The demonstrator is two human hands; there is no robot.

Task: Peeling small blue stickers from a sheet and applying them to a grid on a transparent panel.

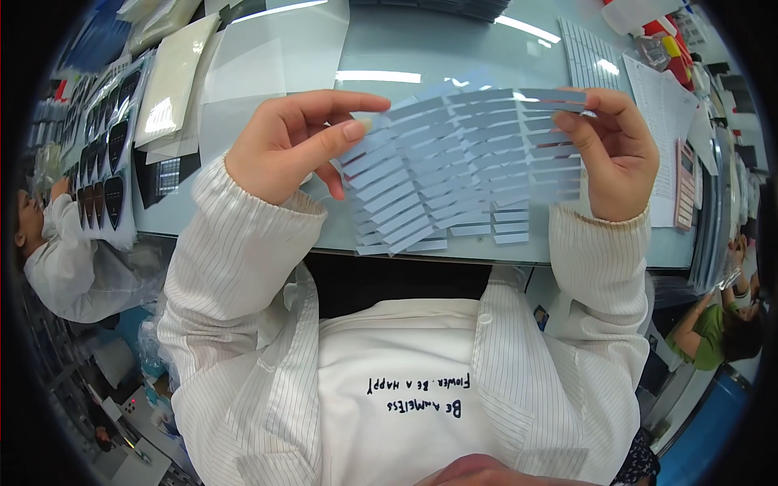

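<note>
My right hand (pixel 612 150) pinches the upper right corner of a thin pale blue-grey sheet (pixel 478 134) cut into rows of narrow strips. The sheet is raised above the table and bows slightly. At its upper left edge is my left hand (pixel 296 142), its thumb and forefinger apart and their tips close to the corner; whether they touch it is hard to tell. More slit strips of the same colour (pixel 510 231) lie below, partly covered by the raised sheet.
The glass-topped table (pixel 389 49) carries clear plastic sheets (pixel 251 65) and a cream packet (pixel 174 77) at left. Dark shaped pieces on a card (pixel 105 154) lie further left. A pink calculator (pixel 685 182) and papers (pixel 656 105) are at right. Other people sit on both sides.
</note>
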